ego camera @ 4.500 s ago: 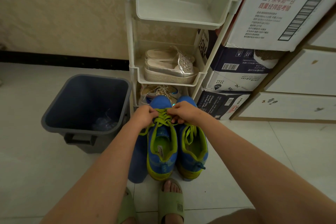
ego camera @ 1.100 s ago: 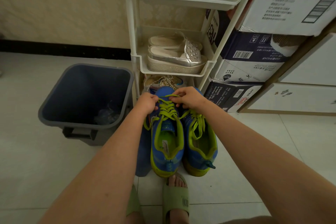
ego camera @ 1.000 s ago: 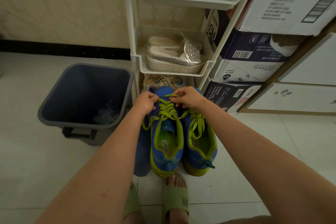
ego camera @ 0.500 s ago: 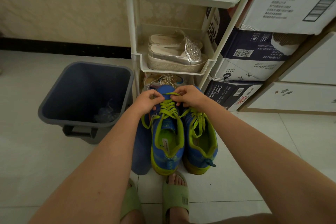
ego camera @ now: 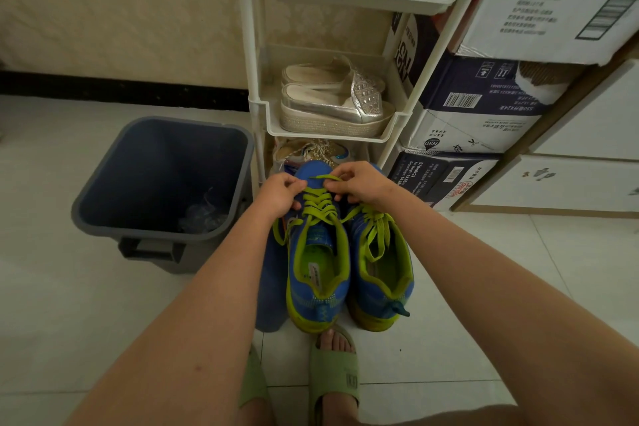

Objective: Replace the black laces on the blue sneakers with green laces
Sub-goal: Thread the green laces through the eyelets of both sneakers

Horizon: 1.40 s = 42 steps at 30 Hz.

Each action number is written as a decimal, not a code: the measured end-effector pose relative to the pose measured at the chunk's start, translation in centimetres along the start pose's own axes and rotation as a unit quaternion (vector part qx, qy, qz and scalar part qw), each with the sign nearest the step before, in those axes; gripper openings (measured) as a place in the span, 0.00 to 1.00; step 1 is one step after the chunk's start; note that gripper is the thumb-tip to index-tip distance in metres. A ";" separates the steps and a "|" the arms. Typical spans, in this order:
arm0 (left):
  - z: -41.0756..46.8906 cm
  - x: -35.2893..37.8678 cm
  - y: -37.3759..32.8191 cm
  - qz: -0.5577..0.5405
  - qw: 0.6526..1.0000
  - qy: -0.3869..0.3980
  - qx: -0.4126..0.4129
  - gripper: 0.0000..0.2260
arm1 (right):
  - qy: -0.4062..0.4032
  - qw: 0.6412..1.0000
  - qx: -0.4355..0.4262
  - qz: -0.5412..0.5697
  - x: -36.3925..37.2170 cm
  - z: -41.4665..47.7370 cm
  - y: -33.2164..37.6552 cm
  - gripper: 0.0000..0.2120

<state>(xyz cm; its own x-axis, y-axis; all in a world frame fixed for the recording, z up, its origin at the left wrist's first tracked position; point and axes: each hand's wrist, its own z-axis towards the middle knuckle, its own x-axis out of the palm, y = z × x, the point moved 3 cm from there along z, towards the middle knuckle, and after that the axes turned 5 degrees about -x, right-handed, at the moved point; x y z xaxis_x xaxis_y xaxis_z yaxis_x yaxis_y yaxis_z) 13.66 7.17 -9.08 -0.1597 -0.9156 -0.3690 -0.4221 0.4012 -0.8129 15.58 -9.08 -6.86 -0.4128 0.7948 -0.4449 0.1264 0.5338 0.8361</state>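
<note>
Head view: a white shelf rack [ego camera: 256,45] fills the upper centre, and a grey bin [ego camera: 103,190] sits at left centre on the tiled floor [ego camera: 69,322]. In the middle, the blue sneakers [ego camera: 318,273] stand side by side. The left hand [ego camera: 280,192] and right hand [ego camera: 359,183], close together, each pinch the green lace [ego camera: 320,201] near the toe of the sneaker nearer the bin.

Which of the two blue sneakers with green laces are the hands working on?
The blue sneaker nearer the grey plastic bin: left hand and right hand pinch its green lace near the toe; neither holds the other sneaker.
</note>
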 end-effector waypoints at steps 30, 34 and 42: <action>0.2 0.0 -0.2 0.059 0.998 -0.026 0.004 0.12 | -0.008 0.981 -0.119 -0.155 0.5 0.2 0.9 0.03; 0.2 0.0 -0.2 0.059 0.998 -0.033 0.002 0.11 | -0.003 0.980 -0.111 -0.165 0.4 0.3 1.1 0.04; -0.1 0.3 0.1 0.018 0.999 -0.026 -0.015 0.06 | -0.002 0.992 -0.073 -0.106 -0.9 0.3 0.4 0.06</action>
<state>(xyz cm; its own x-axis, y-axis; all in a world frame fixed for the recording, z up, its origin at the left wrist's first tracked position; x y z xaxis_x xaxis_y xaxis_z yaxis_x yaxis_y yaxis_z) 13.48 6.90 -9.22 -0.1285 -0.8981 -0.4205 -0.4428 0.4314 -0.7860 16.25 -9.47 -6.23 -0.4125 0.6709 -0.6162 -0.0947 0.6412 0.7615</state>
